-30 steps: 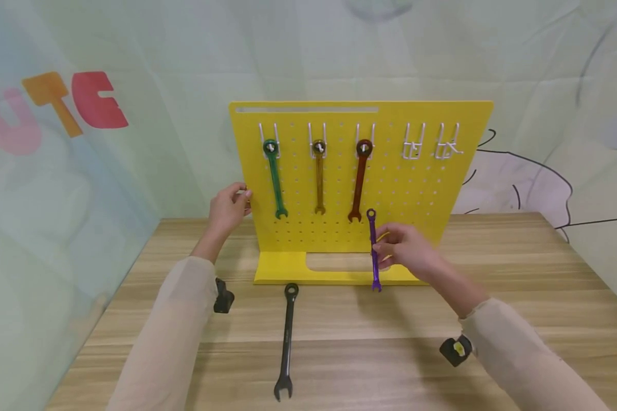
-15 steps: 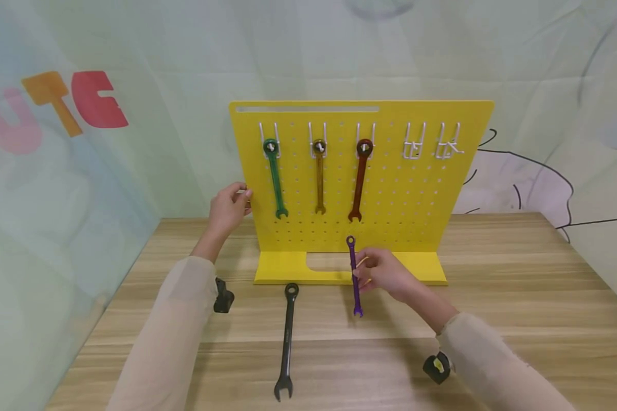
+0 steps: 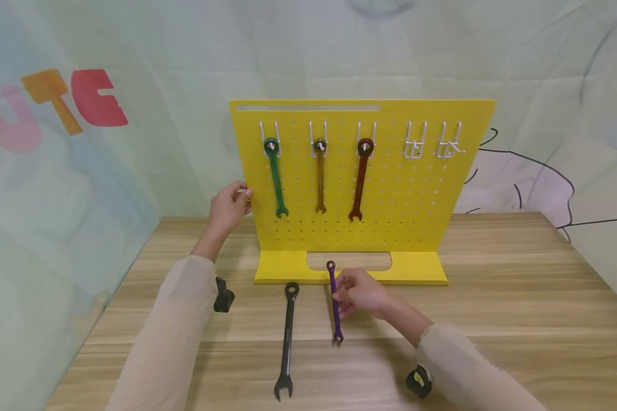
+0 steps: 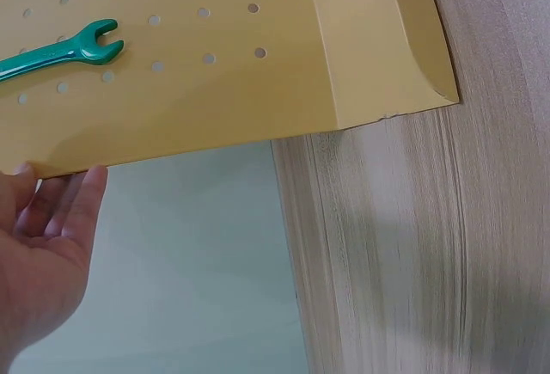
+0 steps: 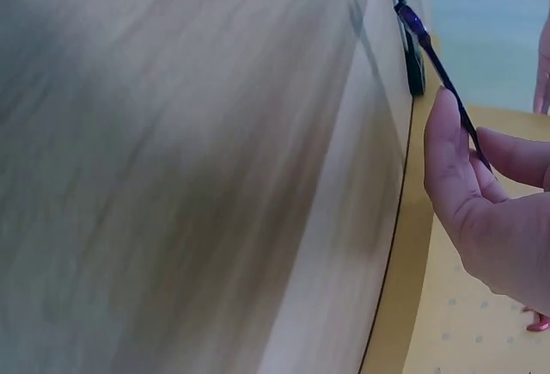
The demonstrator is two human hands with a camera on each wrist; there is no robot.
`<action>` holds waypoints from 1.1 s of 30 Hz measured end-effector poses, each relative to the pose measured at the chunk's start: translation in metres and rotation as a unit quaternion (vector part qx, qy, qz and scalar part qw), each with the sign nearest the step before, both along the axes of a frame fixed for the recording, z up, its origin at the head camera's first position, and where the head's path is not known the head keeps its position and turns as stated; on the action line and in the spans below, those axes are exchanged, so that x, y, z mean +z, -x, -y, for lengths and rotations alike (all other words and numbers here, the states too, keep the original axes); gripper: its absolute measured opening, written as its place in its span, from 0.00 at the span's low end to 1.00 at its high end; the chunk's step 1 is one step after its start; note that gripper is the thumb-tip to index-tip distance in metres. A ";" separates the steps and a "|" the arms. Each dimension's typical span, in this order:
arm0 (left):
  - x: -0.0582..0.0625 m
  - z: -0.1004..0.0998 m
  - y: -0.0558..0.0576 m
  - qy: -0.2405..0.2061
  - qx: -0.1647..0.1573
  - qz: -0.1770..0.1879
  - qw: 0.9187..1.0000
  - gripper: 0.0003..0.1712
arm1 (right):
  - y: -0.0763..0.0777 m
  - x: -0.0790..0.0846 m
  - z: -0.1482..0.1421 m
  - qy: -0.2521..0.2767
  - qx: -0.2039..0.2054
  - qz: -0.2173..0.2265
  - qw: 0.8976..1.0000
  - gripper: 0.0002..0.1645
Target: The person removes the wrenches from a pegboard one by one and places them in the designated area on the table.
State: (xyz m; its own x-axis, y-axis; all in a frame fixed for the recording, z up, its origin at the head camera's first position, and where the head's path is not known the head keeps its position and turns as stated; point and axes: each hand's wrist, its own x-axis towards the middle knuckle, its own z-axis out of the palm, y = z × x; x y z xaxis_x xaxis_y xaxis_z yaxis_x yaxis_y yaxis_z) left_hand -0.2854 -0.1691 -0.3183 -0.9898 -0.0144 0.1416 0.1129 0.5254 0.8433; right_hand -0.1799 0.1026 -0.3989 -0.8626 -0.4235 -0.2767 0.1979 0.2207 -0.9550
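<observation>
My right hand (image 3: 361,293) pinches a slim purple combination wrench (image 3: 335,302) by its middle, ring end up, in front of the pegboard's base. In the right wrist view thumb and fingers close on the purple shaft (image 5: 443,73). My left hand (image 3: 228,206) grips the left edge of the yellow pegboard (image 3: 401,200); in the left wrist view the fingers (image 4: 82,211) reach behind that edge. Green (image 3: 276,180), gold (image 3: 320,181) and red-brown (image 3: 360,181) wrenches hang from hooks on the board. A larger black wrench (image 3: 287,337) lies on the table, left of the purple one.
Two white hooks (image 3: 414,142) on the board's right side bear nothing. The board's base (image 3: 416,268) has a cutout at its middle. Wood-grain tabletop (image 3: 519,285) spreads around it, with a printed cloth backdrop (image 3: 185,114) behind.
My right hand has moved left, down and toward me with the purple wrench, away from the board's face and closer to the black wrench. My left hand has stayed at the board's edge.
</observation>
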 end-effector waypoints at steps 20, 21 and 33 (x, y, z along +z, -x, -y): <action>0.000 0.000 -0.001 -0.003 -0.003 -0.002 1.000 0.18 | -0.008 -0.017 0.030 0.012 0.022 0.047 0.999 0.04; 0.000 0.000 -0.001 -0.004 -0.003 -0.002 1.000 0.18 | -0.008 -0.017 0.031 0.012 0.022 0.048 0.999 0.03; 0.000 0.000 -0.001 0.000 -0.001 -0.003 1.000 0.18 | -0.011 -0.018 0.041 -0.014 -0.008 0.061 0.998 0.03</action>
State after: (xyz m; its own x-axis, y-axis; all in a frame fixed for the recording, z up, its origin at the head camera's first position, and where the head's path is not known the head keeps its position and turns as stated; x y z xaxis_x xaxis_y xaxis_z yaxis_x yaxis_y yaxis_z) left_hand -0.2846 -0.1694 -0.3185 -0.9890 -0.0122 0.1477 0.1194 0.5246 0.8430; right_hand -0.1694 0.0621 -0.4170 -0.8289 -0.3998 -0.3913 0.3160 0.2426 -0.9172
